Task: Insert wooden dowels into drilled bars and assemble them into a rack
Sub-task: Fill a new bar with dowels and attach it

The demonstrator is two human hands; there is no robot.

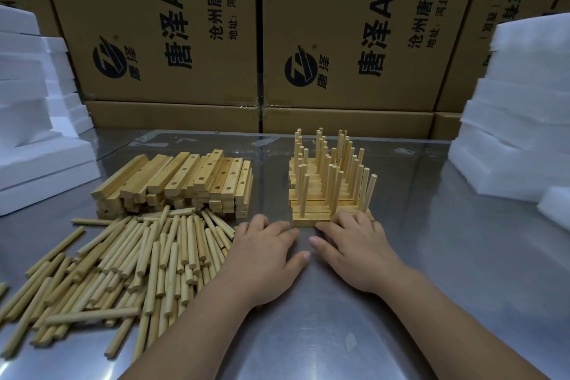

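L hand (pixel 264 254) on table (pixel 447 271), R hand (pixel 359 251) at rack (pixel 308 220) front edge

Steel bench (pixel 431 256), dim reflective sheen — printed cardboard cartons (pixel 172 25) stacked behind; white foam slabs (pixel 521 120) at both sides.

Dowels (pixel 123 262), 8 o'clock: pale straw-yellow.
Bars (pixel 185 182), 10 o'clock: light honey wood, dark round holes.
Rack (pixel 330 191), 1 o'clock: same pale wood.
Table (pixel 462 256): glossy grey.
Cartons (pixel 154 25), 12 o'clock: brown, black print and logo.
Foam blocks (pixel 518 102), 3 and 9 o'clock: white.
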